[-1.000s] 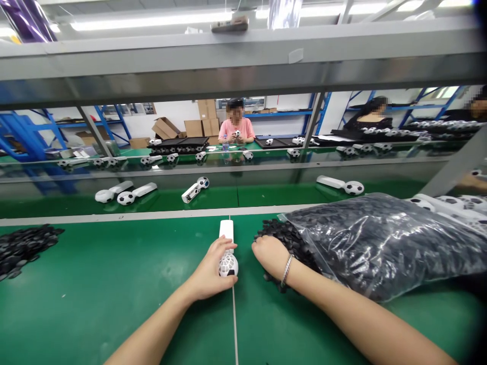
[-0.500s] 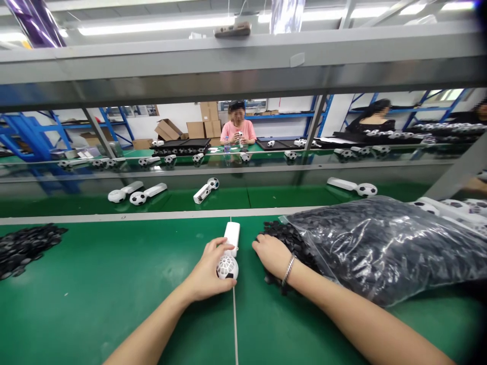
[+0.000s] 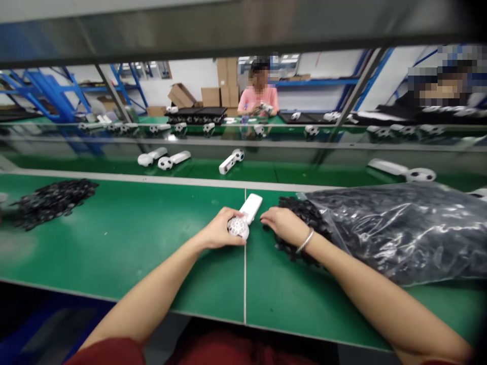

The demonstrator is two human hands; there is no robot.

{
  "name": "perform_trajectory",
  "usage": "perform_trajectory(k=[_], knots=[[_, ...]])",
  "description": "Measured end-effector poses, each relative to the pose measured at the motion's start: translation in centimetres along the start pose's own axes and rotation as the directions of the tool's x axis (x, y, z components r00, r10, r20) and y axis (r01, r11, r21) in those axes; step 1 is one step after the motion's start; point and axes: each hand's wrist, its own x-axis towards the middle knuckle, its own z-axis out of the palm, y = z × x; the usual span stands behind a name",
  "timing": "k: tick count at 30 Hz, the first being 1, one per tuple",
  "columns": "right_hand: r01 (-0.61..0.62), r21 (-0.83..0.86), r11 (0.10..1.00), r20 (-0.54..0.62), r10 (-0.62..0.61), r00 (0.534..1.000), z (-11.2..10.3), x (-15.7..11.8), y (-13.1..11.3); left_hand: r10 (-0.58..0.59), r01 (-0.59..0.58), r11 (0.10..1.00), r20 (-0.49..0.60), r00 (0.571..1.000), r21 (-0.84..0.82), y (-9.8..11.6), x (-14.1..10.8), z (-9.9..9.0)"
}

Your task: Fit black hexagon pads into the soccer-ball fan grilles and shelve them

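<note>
Football-headed device [image 3: 251,204] is pointing toward one o'clock; left hand [image 3: 218,229] is grasping it, steadiness helping; right hand [image 3: 285,224], hold unclear.

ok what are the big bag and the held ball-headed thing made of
The bag: thin, clear plastic film, by its glossy creases and see-through look. The ball-headed device in the left hand: probably moulded plastic, smooth, evenly white and round-edged; painted metal isn't ruled out.

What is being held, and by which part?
Left hand: white gadget, held by its ball end, between thumb and fingers. Right hand: beside the black pieces; can't tell if it holds one.
</note>
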Motion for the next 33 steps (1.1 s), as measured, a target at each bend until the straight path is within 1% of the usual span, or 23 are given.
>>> perform_trajectory(k=[5, 8, 10, 13, 15, 17, 20, 22, 25, 29, 31, 33], knots=[[0.109, 0.223, 0.969, -0.156, -0.075, 0.985, 0.0, -0.1, -0.4, -0.02, 0.022, 0.999, 0.041, 0.999, -0.031, -0.2, 0.1, -0.3], [0.175, 0.269, 0.947, -0.225, -0.115, 0.968, 0.2, -0.2, -0.6, 0.024, -0.021, 0.999, 0.05, 0.998, -0.05, -0.1, 0.1, -0.2], [0.202, 0.308, 0.93, -0.285, -0.112, 0.952, 0.2, -0.2, -0.8, 0.073, -0.072, 0.994, 0.017, 0.997, -0.078, 0.0, 0.0, 0.1], [0.223, 0.433, 0.873, -0.335, -0.074, 0.939, -0.1, -0.4, -1.3, 0.097, -0.106, 0.992, -0.124, 0.988, -0.069, 0.3, -0.2, 0.7], [0.207, 0.531, 0.822, -0.318, -0.032, 0.947, -0.2, -0.5, -1.5, 0.127, -0.128, 0.992, -0.222, 0.967, 0.011, 0.6, -0.3, 1.1], [0.165, 0.608, 0.776, -0.265, 0.002, 0.964, -0.3, -0.6, -1.7, 0.192, -0.168, 0.98, -0.286, 0.939, 0.105, 0.9, -0.4, 1.3], [0.12, 0.66, 0.741, -0.198, 0.018, 0.98, -0.1, -0.6, -1.9, 0.257, -0.202, 0.961, -0.348, 0.901, 0.187, 1.3, -0.5, 1.5], [0.121, 0.661, 0.741, -0.198, 0.016, 0.98, 0.1, -0.6, -1.9, 0.272, -0.207, 0.956, -0.357, 0.894, 0.209, 1.5, -0.5, 1.5], [0.122, 0.662, 0.739, -0.208, 0.025, 0.978, 0.3, -0.7, -2.1, 0.252, -0.203, 0.963, -0.337, 0.907, 0.176, 1.5, -0.4, 1.4], [0.101, 0.693, 0.714, -0.19, 0.045, 0.981, 0.2, -0.7, -2.4, 0.159, -0.159, 0.987, -0.296, 0.942, 0.024, 1.5, -0.3, 1.5], [0.133, 0.689, 0.713, -0.207, 0.017, 0.978, 0.0, -0.7, -2.5, 0.115, -0.134, 0.989, -0.273, 0.955, -0.055, 1.5, -0.3, 1.5], [0.175, 0.657, 0.733, -0.231, -0.026, 0.973, -0.2, -0.7, -2.6, 0.063, -0.1, 0.986, -0.253, 0.965, -0.136, 1.4, -0.2, 1.5]])
